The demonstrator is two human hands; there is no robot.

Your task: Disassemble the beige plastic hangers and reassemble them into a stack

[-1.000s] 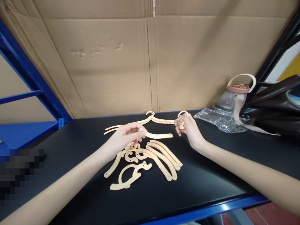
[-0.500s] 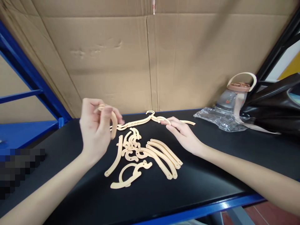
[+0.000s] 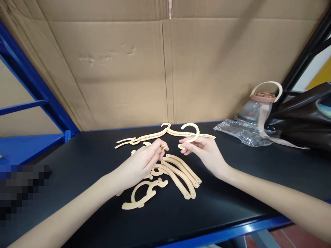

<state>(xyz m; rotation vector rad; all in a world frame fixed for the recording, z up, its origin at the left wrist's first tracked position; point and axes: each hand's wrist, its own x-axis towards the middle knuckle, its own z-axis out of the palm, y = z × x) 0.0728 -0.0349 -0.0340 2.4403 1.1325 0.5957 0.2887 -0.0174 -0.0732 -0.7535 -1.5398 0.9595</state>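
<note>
Pinched in my right hand (image 3: 204,151) is a cream hook piece (image 3: 197,131), its curve standing upright. My left hand (image 3: 144,159) is closed on a small cream piece (image 3: 162,147), mostly hidden by the fingers. Behind both hands lies an assembled cream hanger (image 3: 155,134) with a hook on top. Several long curved arms (image 3: 181,172) lie between and in front of the hands. Nearer to me are a curved arm piece (image 3: 139,203) and a ring-like piece (image 3: 134,189), overlapping. Other small pieces are partly covered by my left hand.
At the back right of the black table (image 3: 219,206) stand a clear bottle (image 3: 254,110) with a strap and crumpled clear plastic (image 3: 238,132). A black bag (image 3: 300,113) lies beside them. A cardboard wall (image 3: 116,69) rises behind; blue frame bars (image 3: 38,79) flank the left.
My left hand has moved right and down, over the small pieces and close to my right hand. The hook in my right hand has turned from nearly flat to upright.
</note>
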